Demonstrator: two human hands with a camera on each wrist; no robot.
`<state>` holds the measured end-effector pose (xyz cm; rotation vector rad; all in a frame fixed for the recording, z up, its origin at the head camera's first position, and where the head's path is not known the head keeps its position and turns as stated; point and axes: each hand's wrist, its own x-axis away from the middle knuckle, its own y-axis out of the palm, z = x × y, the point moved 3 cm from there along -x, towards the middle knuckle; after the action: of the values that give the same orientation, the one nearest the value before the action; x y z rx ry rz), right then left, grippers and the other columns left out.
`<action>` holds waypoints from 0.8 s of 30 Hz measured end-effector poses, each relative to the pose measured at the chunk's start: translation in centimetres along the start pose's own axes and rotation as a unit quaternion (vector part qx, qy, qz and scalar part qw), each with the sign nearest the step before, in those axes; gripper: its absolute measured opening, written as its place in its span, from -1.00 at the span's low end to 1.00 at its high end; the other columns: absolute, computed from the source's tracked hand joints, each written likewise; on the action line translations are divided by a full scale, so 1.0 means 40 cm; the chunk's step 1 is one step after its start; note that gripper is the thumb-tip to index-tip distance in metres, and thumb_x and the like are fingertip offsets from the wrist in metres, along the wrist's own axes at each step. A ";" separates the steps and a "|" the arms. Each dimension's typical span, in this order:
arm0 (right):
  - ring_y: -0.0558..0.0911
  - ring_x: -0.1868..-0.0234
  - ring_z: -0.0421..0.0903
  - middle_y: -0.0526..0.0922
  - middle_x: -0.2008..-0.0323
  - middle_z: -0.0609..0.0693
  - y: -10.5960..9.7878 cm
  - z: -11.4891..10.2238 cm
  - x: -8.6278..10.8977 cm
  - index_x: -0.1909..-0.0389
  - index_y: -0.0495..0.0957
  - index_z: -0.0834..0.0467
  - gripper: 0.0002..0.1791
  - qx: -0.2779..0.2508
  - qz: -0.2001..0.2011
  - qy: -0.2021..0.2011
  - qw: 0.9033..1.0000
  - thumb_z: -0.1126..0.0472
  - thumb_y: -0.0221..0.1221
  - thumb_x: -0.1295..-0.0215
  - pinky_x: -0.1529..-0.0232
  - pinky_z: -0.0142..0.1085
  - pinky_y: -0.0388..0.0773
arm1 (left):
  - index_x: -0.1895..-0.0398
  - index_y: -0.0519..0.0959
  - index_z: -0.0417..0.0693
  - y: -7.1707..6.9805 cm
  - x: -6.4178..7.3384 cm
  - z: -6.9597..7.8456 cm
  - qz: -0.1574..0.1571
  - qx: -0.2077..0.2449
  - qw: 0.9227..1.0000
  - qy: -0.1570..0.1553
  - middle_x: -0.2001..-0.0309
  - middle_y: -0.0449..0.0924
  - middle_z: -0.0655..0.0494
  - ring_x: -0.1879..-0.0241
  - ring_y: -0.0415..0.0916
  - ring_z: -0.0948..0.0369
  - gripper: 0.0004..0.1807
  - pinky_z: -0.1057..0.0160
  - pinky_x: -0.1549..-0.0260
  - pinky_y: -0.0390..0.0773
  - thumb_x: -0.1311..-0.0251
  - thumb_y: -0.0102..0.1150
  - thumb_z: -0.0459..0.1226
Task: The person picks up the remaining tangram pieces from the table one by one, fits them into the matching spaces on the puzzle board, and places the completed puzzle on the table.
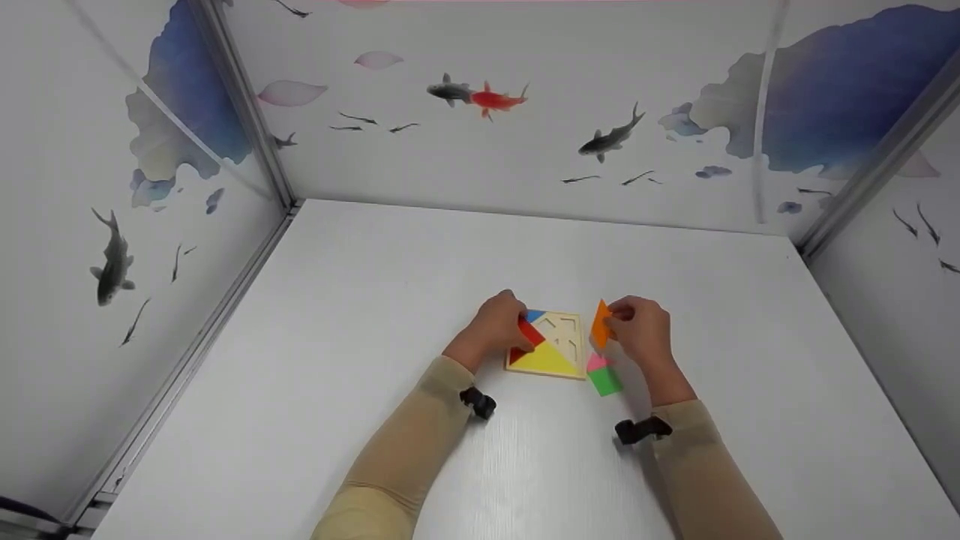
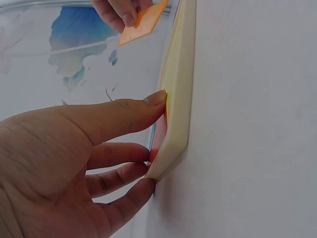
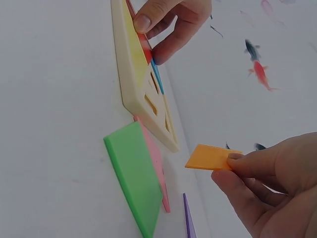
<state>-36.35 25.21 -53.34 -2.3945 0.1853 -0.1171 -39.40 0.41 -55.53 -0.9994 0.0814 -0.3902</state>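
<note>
My left hand (image 1: 495,326) holds the left side of a pale tangram tray (image 1: 547,375), its thumb over the front and fingers at the left edge. In the tray lie a yellow triangle (image 1: 546,360), red pieces (image 1: 532,331) and a blue piece (image 1: 535,315), partly covered by that hand. Recesses show bare at the tray's right. Between thumb and fingertips, my right hand (image 1: 643,330) pinches an orange parallelogram (image 3: 208,157), raised beside the tray and apart from it. Below it, a green piece (image 3: 133,173) and a pink piece (image 3: 153,151) lie on the table.
A purple piece (image 3: 188,218) lies near the green one in the right wrist view; my right hand hides it from the head view. The white table (image 1: 360,300) is bounded by printed panels (image 1: 525,45) at the back and sides.
</note>
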 end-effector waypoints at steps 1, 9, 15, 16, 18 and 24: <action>0.67 -0.01 0.12 0.69 -0.04 0.25 0.002 0.001 -0.001 -0.13 0.67 0.27 -0.72 -0.004 -0.003 0.004 1.000 0.28 0.25 -0.50 -0.12 -0.14 0.74 | -0.21 0.68 -0.15 0.000 0.000 0.000 0.000 -0.001 1.000 -0.001 -0.09 0.51 0.06 -0.07 0.45 0.13 -0.38 0.18 -0.28 0.53 -0.10 0.62 -0.10; 0.73 0.03 0.11 0.70 -0.03 0.27 0.008 0.003 -0.002 -0.13 0.68 0.29 -0.72 -0.041 -0.005 0.004 0.999 0.28 0.25 -0.51 0.03 -0.32 0.75 | -0.21 0.67 -0.15 -0.001 0.000 0.004 -0.005 -0.010 1.000 -0.007 -0.13 0.51 0.04 -0.09 0.45 0.13 -0.37 0.19 -0.29 0.53 -0.09 0.62 -0.09; 0.71 0.00 0.11 0.69 -0.06 0.26 0.016 0.000 0.002 -0.16 0.67 0.27 -0.72 -0.043 -0.008 0.011 0.999 0.27 0.23 -0.53 -0.06 -0.23 0.75 | -0.21 0.68 -0.16 -0.001 -0.001 0.003 -0.007 -0.013 1.000 -0.003 -0.13 0.50 0.02 -0.09 0.45 0.13 -0.36 0.18 -0.29 0.53 -0.08 0.62 -0.09; 0.70 -0.01 0.11 0.68 -0.07 0.25 0.017 -0.001 0.003 -0.17 0.66 0.26 -0.71 -0.042 -0.009 0.015 0.999 0.27 0.23 -0.54 -0.09 -0.20 0.74 | -0.22 0.68 -0.16 -0.001 -0.001 0.002 -0.007 -0.012 1.000 -0.002 -0.13 0.50 0.02 -0.10 0.45 0.13 -0.36 0.18 -0.29 0.53 -0.08 0.62 -0.09; 0.68 -0.03 0.11 0.67 -0.09 0.24 0.020 -0.005 0.005 -0.19 0.65 0.25 -0.70 -0.042 -0.012 0.021 0.999 0.27 0.23 -0.54 -0.15 -0.16 0.73 | -0.22 0.68 -0.15 -0.001 -0.001 0.002 -0.006 -0.010 1.000 -0.003 -0.13 0.50 0.03 -0.09 0.45 0.13 -0.37 0.18 -0.28 0.53 -0.08 0.62 -0.10; 0.66 -0.06 0.11 0.66 -0.12 0.23 0.027 -0.011 0.009 -0.23 0.65 0.22 -0.68 -0.038 -0.023 0.032 0.999 0.28 0.21 -0.54 -0.22 -0.11 0.69 | -0.22 0.68 -0.13 -0.001 -0.003 0.002 -0.006 -0.005 1.000 -0.012 -0.11 0.50 0.06 -0.09 0.46 0.14 -0.36 0.19 -0.28 0.54 -0.07 0.63 -0.10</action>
<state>-36.18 24.07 -53.76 -2.4726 0.1678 -0.2105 -39.51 0.51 -55.46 -1.0151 0.0555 -0.3891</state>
